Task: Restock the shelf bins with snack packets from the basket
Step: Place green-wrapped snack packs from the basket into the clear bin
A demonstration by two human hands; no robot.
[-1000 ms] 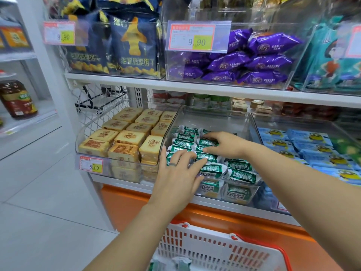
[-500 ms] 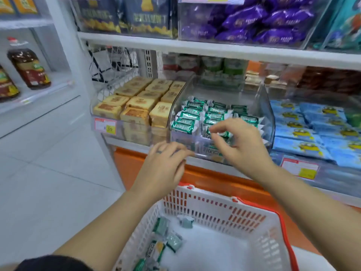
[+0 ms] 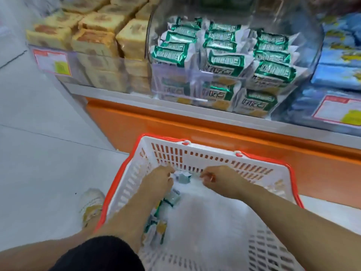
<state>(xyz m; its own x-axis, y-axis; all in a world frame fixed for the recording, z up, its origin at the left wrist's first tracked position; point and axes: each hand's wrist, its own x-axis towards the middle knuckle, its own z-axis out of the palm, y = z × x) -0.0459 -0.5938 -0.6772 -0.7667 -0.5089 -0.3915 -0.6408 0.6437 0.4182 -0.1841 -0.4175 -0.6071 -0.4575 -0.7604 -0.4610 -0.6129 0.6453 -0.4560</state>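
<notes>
White plastic basket (image 3: 214, 155), lower centre: spare green packets (image 3: 156, 223) lie under the left forearm. Farther in, a silvery packet (image 3: 182, 177) lies crosswise between both hands. The left hand (image 3: 156, 182) curls its fingers onto its left end; the right hand (image 3: 220, 181), curled and apparently empty, sits just right of it. The green-packet bin (image 3: 314, 47) waits at upper centre.

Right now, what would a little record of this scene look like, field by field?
Hands: left hand and right hand, both down in the basket
Between them: one packet; grip too blurred to tell
Basket also holds: more packets beside the left forearm
Shelf: middle bin holds green packets
Side bins: cakes left, blue packets right
</notes>
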